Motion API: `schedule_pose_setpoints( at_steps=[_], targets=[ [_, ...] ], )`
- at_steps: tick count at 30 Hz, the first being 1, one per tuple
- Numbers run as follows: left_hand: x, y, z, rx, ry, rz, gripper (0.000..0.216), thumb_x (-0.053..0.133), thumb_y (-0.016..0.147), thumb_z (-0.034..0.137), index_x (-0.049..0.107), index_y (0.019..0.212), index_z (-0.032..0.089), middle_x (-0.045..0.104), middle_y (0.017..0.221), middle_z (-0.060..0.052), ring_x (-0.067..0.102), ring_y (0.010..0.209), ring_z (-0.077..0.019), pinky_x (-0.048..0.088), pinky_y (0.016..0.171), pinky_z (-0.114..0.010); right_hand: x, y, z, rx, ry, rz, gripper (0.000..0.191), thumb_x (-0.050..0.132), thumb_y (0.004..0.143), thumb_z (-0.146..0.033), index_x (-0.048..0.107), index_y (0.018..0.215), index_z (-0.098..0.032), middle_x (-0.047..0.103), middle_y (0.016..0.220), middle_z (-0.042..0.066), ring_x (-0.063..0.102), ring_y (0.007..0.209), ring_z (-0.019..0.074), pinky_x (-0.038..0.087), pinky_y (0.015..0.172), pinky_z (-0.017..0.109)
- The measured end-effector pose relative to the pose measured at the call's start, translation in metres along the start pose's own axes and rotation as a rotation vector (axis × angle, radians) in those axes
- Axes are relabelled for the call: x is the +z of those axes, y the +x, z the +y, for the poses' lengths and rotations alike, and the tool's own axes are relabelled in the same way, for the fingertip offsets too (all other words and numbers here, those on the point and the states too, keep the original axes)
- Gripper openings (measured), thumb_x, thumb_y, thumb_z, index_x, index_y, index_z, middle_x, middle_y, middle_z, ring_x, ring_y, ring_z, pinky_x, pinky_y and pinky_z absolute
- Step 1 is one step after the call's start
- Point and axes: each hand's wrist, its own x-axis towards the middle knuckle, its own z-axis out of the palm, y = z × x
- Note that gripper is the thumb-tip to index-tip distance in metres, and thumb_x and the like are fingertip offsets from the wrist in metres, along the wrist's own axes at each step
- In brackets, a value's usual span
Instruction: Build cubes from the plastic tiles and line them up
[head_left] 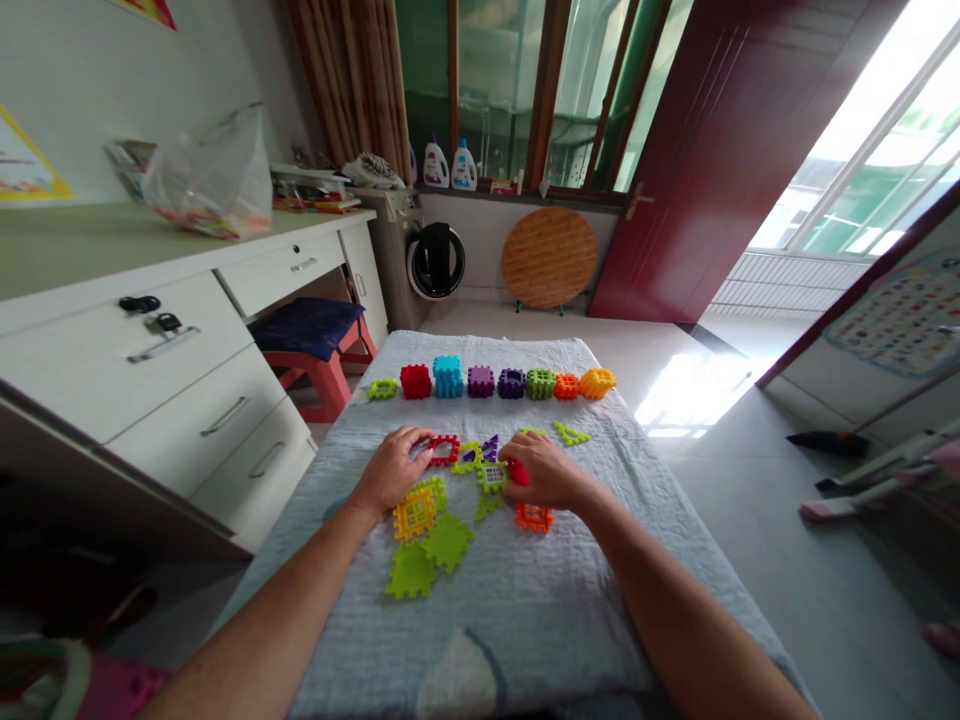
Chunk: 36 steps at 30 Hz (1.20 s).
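Observation:
My left hand has its thumb and fingers at the left edge of a red square window tile, a plastic interlocking building piece. To the right, my right hand curls closed around a solid red piece, mostly hidden by the fingers. Between the hands lie a yellow-green tile, a purple triangle piece and a light green window tile. An orange window tile lies below my right hand. Near my left wrist rest a yellow window tile and solid lime tiles.
Sorted stacks line the far side of the cloth-covered table, among them red, blue and yellow ones. A green triangle piece lies nearer. A white desk and a stool stand left.

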Motion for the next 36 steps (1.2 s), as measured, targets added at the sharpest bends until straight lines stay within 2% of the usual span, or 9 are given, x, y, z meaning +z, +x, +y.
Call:
schedule_pose_setpoints(
  at_steps=[5, 9, 13, 19, 22, 24, 27, 32, 36],
  targets=[
    [0.000, 0.000, 0.000, 0.013, -0.006, 0.006, 0.024, 0.053, 0.081, 0.028, 0.063, 0.101, 0.018, 0.065, 0.100, -0.007, 0.060, 0.096, -0.0216, 0.047, 0.091, -0.038, -0.005, -0.009, 0.016, 0.008, 0.098, 0.015, 0.032, 0.067, 0.072, -0.018, 0.060, 0.103, -0.016, 0.059, 0.097, 0.006, 0.054, 0.090, 0.0181, 0.042, 0.083, 0.030],
    [-0.002, 0.000, 0.002, 0.012, -0.009, -0.004, 0.025, 0.053, 0.081, 0.027, 0.063, 0.101, 0.018, 0.065, 0.100, -0.007, 0.060, 0.096, -0.0218, 0.047, 0.092, -0.039, -0.006, -0.015, 0.022, 0.065, 0.029, -0.029, 0.036, 0.072, 0.068, -0.028, 0.061, 0.101, -0.017, 0.058, 0.100, 0.007, 0.053, 0.092, 0.0207, 0.042, 0.085, 0.033],
    [-0.003, 0.000, 0.004, -0.004, -0.020, -0.001, 0.024, 0.053, 0.080, 0.027, 0.063, 0.100, 0.019, 0.066, 0.100, -0.006, 0.061, 0.096, -0.0220, 0.049, 0.091, -0.039, -0.011, -0.016, 0.018, 0.090, 0.015, -0.048, 0.030, 0.069, 0.066, -0.019, 0.062, 0.095, -0.018, 0.059, 0.094, 0.006, 0.054, 0.088, 0.0189, 0.043, 0.082, 0.031],
    [-0.003, 0.000, 0.004, -0.014, -0.018, -0.005, 0.025, 0.053, 0.080, 0.027, 0.064, 0.100, 0.018, 0.066, 0.100, -0.007, 0.062, 0.096, -0.0224, 0.049, 0.091, -0.038, -0.021, -0.019, 0.036, 0.195, 0.291, 0.066, 0.022, 0.053, 0.072, -0.011, 0.060, 0.091, -0.017, 0.062, 0.078, 0.000, 0.055, 0.066, 0.0112, 0.043, 0.061, 0.023],
    [-0.003, 0.000, 0.003, -0.006, -0.009, -0.018, 0.027, 0.052, 0.080, 0.027, 0.064, 0.102, 0.018, 0.066, 0.102, -0.007, 0.061, 0.098, -0.0225, 0.048, 0.092, -0.038, -0.018, -0.022, 0.055, 0.246, 0.410, 0.130, 0.031, 0.044, 0.069, -0.006, 0.059, 0.095, -0.016, 0.060, 0.071, -0.002, 0.053, 0.059, 0.0089, 0.040, 0.054, 0.021],
    [-0.003, 0.000, 0.003, -0.004, -0.005, -0.023, 0.027, 0.052, 0.081, 0.027, 0.063, 0.103, 0.017, 0.066, 0.102, -0.008, 0.061, 0.099, -0.0225, 0.048, 0.093, -0.038, -0.015, -0.023, 0.063, 0.254, 0.455, 0.121, 0.035, 0.042, 0.068, -0.005, 0.057, 0.099, -0.015, 0.060, 0.070, -0.002, 0.052, 0.056, 0.0079, 0.039, 0.052, 0.020],
    [-0.003, 0.000, 0.002, -0.002, -0.006, -0.019, 0.027, 0.052, 0.081, 0.028, 0.064, 0.103, 0.018, 0.066, 0.101, -0.007, 0.061, 0.098, -0.0225, 0.048, 0.093, -0.038, -0.014, -0.023, 0.066, 0.258, 0.343, 0.089, 0.032, 0.047, 0.069, -0.006, 0.059, 0.098, -0.015, 0.063, 0.074, -0.001, 0.054, 0.061, 0.0094, 0.041, 0.057, 0.022],
    [-0.003, 0.000, 0.002, 0.009, -0.015, -0.016, 0.026, 0.052, 0.080, 0.028, 0.064, 0.102, 0.018, 0.066, 0.101, -0.007, 0.061, 0.097, -0.0227, 0.048, 0.092, -0.039, -0.022, -0.026, 0.061, 0.244, 0.041, 0.132, 0.022, 0.059, 0.071, -0.015, 0.059, 0.092, -0.017, 0.061, 0.089, 0.004, 0.055, 0.079, 0.0150, 0.042, 0.074, 0.028],
    [-0.003, 0.000, 0.004, 0.001, -0.020, 0.000, 0.025, 0.053, 0.080, 0.028, 0.065, 0.100, 0.019, 0.067, 0.100, -0.006, 0.062, 0.096, -0.0223, 0.049, 0.091, -0.038, -0.021, -0.031, 0.055, 0.290, -0.065, 0.013, 0.035, 0.074, 0.063, -0.033, 0.058, 0.089, -0.018, 0.058, 0.090, 0.004, 0.052, 0.079, 0.0174, 0.040, 0.071, 0.028]
  ],
)
